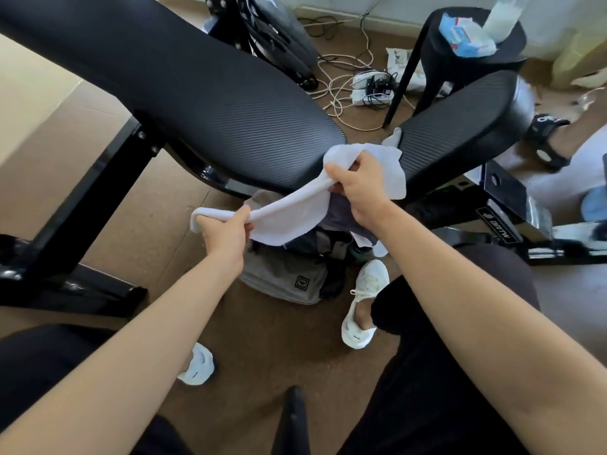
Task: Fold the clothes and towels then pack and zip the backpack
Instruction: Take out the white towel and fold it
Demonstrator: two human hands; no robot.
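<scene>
Well, the left hand [226,232] and right hand [358,188] each grip an end of a soft white towel [295,213], held up in the air, bunched and not yet folded. Below it on the floor sits the grey cloth backpack [282,279] with dark clothes heaped at its top, so I think packing and zipping are left to do. Beyond is a black, ribbed, padded surface [213,93].

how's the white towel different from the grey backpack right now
The white towel is held up in the air, stretched between the left hand and right hand; the grey backpack sits on the floor with no hand on it. The towel is plain white and limp; the backpack is grey with a small dark badge and has a boxy shape. Both are soft fabric.
</scene>
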